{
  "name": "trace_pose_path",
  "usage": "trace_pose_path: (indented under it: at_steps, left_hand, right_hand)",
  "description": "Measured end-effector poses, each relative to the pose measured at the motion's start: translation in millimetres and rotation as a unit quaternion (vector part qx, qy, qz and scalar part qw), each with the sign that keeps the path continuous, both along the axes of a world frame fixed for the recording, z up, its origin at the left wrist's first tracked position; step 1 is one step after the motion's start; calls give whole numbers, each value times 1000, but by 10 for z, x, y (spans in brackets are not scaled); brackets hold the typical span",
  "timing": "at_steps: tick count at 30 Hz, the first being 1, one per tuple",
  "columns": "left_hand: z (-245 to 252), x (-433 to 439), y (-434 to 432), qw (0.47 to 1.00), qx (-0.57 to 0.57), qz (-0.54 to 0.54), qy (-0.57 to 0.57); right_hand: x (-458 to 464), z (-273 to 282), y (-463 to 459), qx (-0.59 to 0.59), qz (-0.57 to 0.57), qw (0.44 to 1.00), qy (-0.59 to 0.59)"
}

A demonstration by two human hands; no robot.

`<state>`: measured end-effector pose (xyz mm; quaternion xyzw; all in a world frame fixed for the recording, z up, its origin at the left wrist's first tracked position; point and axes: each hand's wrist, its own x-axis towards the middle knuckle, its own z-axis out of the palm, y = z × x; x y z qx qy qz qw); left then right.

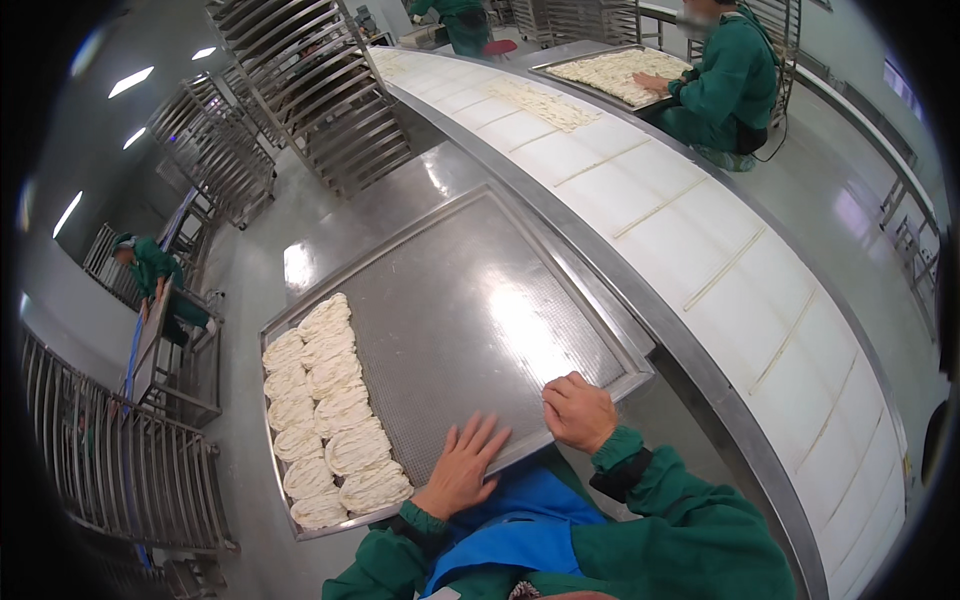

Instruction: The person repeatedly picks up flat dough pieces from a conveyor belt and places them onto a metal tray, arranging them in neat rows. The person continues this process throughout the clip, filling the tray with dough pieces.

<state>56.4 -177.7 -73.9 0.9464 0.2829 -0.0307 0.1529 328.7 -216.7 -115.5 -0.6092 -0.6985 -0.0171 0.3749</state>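
A large rectangular metal tray (450,292) with a fine mesh-textured base lies before me on a metal table. Two columns of pale, flattened noodle bundles (341,375) cover its left side; the rest of its base shows bare. My left hand (465,461) has its fingers spread over the tray's near edge, right of the bundles, and holds nothing that I can see. My right hand (577,412) is curled at the tray's near right corner area. Its fingers are bent inwards, and whether anything is inside them is hidden.
A white conveyor belt (720,262) with raised crossbars curves past on the right, carrying loose noodles (547,105) farther up. Across it, a co-worker (727,75) touches a filled tray (615,71). Tall metal racks (315,90) stand at upper left. Another person (154,270) leans over a table at left.
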Motion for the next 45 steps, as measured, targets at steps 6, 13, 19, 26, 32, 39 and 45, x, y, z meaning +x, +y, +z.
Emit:
trace_pose_path:
  at_steps: [6,13,19,26,32,39,45]
  left_hand:
    - [-48,48,4,1000,7,2,2]
    - [-64,28,8,1000,12,8,-12]
    - [-77,24,18,999,27,12,-26]
    - [-57,14,39,1000,26,10,-14]
    - [-4,48,75,1000,3,11,-3]
    - [79,112,130,999,-21,14,27]
    - [61,143,162,998,-38,15,46]
  right_hand:
    - [15,-21,-46,-72,2,997,-32]
    - [351,164,205,-92,122,983,102]
    - [1073,732,749,-167,91,975,116]
    - [1705,907,1398,-190,-2,973,129]
    - [2526,732,1927,-137,-62,987,46]
    - [3336,533,2346,-129,-138,981,43]
    - [4039,237,2630,-103,-185,976,53]
